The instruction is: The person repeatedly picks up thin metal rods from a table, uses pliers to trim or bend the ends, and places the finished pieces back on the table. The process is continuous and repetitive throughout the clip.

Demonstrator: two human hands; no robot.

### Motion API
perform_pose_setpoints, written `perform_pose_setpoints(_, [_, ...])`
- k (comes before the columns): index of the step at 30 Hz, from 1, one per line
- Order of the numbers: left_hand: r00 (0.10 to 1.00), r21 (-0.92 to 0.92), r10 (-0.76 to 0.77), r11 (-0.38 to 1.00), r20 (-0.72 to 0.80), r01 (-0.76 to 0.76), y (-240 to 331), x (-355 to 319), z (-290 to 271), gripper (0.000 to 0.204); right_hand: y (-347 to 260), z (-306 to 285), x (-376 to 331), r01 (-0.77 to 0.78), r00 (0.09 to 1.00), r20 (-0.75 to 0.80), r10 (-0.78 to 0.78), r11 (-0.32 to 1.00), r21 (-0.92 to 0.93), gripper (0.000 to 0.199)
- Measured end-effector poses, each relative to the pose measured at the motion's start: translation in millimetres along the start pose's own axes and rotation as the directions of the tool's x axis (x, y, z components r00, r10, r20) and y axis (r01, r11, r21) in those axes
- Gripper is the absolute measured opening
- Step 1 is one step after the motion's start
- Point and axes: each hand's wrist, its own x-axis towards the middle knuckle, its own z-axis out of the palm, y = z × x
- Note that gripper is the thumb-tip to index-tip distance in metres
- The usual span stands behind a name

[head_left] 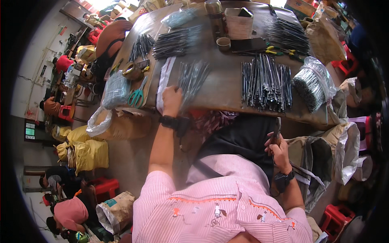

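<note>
Pink striped sleeves (219,210) fill the near edge of the view, and both forearms rise from them toward a brown table (227,87). The right hand (278,150) sits low, below the table edge and over a dark lap, its fingers curled shut around a slim dark tool (278,128) that points upward; a black watch rings that wrist. The left hand (172,101), also with a black wrist strap, rests on the near table edge, its fingers closed over the lower ends of a fanned bundle of thin grey metal rods (192,79). Just left of that hand lies a white strip, then green-handled scissors (137,96) and a roll of tape (132,71). To the right, well apart from the hands, a wide row of dark rods (265,83) lies beside a clear bag of rods (314,83). Farther back are more rod piles (174,42), a small cup (223,43), and a cardboard box (239,24). Yellow sacks (87,152) stand on the floor at left.
</note>
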Motion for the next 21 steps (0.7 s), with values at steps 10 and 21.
perform_pose_setpoints(10, [0.955,-0.032,0.272,0.962,0.122,-0.27,128,-50,42,0.033,-13,13,2,-0.1,0.985,0.152,0.079,0.985,0.139,0.038])
perform_pose_setpoints(21, [0.929,-0.166,0.237,0.966,0.283,-0.196,169,-47,96,0.024,-12,3,-9,-0.161,0.984,0.122,0.132,0.949,0.272,0.024])
